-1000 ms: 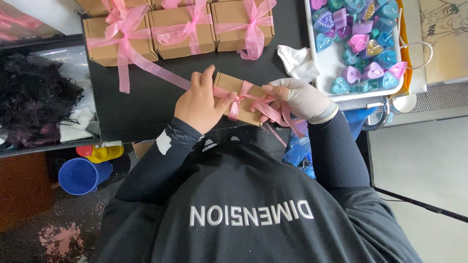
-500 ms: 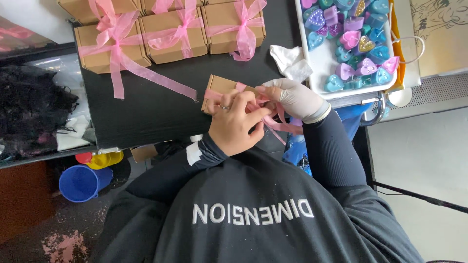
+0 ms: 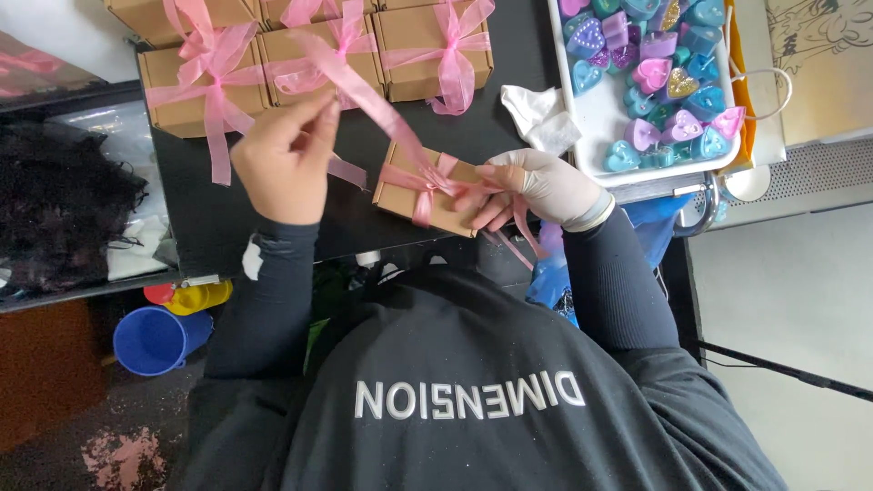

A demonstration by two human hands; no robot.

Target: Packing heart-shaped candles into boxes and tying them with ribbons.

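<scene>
**Head view.**

**Step in hand:** judged to be the tying of a pink ribbon round a small brown cardboard box. The box lies flat near the front edge of the black table, between the two hands.
- The ribbon is already crossed over the lid.
- The left hand, bare, is clenched on one ribbon tail and holds it taut, up and to the far left.
- The right hand, in a pale glove, pinches the crossing at the box's right edge. The other tail hangs below it.

**Next move, as judged:** the knot needs even tension on both tails while the crossing stays pinned, so the box does not slide.

**Count:**
- One box in work.
- Three tied boxes in the nearer row at the far side, each with a bow, and parts of at least two more behind them, cut off by the frame.
- One white tray at far right holding heart-shaped pieces in blue, purple and pink, roughly twenty; an exact figure cannot be told.
- One crumpled white cloth beside the tray.
- One blue cup on the floor at near left.
</scene>
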